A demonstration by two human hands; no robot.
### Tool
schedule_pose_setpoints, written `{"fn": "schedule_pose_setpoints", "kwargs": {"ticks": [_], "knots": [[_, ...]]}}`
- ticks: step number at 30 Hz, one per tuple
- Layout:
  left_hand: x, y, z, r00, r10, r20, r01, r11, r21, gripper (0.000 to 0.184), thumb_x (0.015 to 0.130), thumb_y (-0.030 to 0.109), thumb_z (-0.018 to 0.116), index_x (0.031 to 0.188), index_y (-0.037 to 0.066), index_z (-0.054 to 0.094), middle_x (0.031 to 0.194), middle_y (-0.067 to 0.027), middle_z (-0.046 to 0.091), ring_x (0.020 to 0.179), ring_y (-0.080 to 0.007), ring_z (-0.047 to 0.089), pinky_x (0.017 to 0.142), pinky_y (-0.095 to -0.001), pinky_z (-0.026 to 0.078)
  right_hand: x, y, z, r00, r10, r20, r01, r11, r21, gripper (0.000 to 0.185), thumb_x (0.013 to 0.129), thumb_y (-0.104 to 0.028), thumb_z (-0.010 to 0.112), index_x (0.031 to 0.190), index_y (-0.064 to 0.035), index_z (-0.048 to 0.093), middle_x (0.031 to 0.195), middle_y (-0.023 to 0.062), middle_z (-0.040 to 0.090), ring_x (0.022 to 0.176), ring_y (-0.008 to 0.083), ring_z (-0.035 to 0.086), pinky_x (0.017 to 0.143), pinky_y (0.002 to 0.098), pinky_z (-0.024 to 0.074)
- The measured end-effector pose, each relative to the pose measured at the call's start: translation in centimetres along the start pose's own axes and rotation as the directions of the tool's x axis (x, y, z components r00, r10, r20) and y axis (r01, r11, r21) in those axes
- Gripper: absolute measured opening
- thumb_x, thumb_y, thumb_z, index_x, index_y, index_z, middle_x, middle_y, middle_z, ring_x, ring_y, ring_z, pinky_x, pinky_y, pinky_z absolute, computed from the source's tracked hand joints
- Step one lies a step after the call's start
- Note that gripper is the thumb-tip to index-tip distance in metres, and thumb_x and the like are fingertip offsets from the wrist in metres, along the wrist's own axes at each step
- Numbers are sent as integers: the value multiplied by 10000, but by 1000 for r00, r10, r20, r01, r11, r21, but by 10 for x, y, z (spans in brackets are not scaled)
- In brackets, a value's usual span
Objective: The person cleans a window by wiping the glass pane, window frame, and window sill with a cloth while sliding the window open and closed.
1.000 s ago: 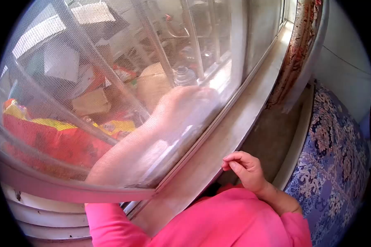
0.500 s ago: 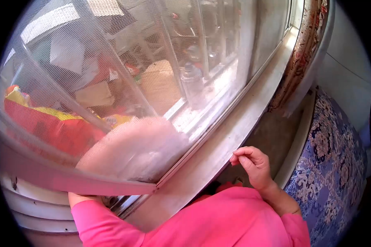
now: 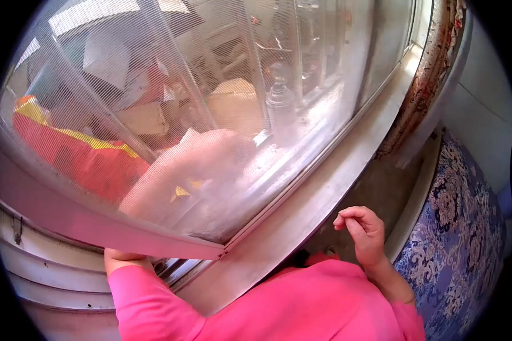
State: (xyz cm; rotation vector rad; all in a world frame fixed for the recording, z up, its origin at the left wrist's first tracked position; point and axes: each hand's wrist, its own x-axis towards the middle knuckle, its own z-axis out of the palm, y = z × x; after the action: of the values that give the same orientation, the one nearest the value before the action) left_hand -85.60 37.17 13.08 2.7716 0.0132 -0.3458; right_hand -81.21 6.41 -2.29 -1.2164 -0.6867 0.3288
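A framed window screen (image 3: pixel 170 243) with fine mesh fills the view's left and middle. My left arm reaches past its lower edge to the outer side. Through the mesh my left hand (image 3: pixel 224 149) shows as a pale, smeared shape above the whitish outer ledge (image 3: pixel 307 122). Its fingers, and anything in them, cannot be made out. My right hand (image 3: pixel 367 232) hovers right of the inner window sill (image 3: pixel 301 227), touching nothing. Its fingers are curled with the thumb against them, and nothing shows in them.
Beyond the mesh are upright bars (image 3: pixel 258 74), a clear bottle (image 3: pixel 280 105), cardboard (image 3: pixel 236 108) and a red and yellow bag (image 3: pixel 91 165). A patterned curtain (image 3: pixel 423 85) hangs at the right, above a blue floral-covered surface (image 3: pixel 455 227).
Behind the mesh my left hand and forearm have moved up and outward over the ledge. The view has shifted slightly. My right hand keeps its curled pose.
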Motion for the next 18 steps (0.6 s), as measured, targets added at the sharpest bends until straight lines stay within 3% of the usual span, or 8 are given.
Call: {"fn": "schedule_pose_setpoints", "kwargs": {"ticks": [2,5,10,18], "knots": [[-20,-3,4,994,106,-36,-111,965,-237,211,756,179,661,853,-8,651,773,-102,632,732,-195,612,652,-326,478,-1,1,1,1000,-1,-3,1,1000,2,163,918,18,474,1029,23,592,924,93,631,849,136,604,788,267,503],[-36,-9,14,988,135,73,-101,928,-358,194,760,164,659,848,-9,649,767,-100,631,723,-192,606,648,-326,475,-4,1,1,1000,9,-7,-9,1000,-4,162,919,13,475,1031,22,592,926,94,633,849,136,605,785,265,503],[-40,-9,31,965,137,225,-37,916,-399,167,766,137,655,840,-12,646,757,-98,628,707,-186,595,642,-324,469,-7,3,2,999,42,-16,-42,999,0,161,922,7,476,1033,20,592,919,92,638,850,133,606,783,262,502],[-10,-13,51,938,118,327,17,924,-383,123,776,96,650,827,-15,641,741,-93,625,683,-177,578,631,-323,459,-4,3,-5,1000,29,3,-29,999,-22,162,926,2,473,1035,17,591,917,93,641,841,130,608,783,258,503]]}}
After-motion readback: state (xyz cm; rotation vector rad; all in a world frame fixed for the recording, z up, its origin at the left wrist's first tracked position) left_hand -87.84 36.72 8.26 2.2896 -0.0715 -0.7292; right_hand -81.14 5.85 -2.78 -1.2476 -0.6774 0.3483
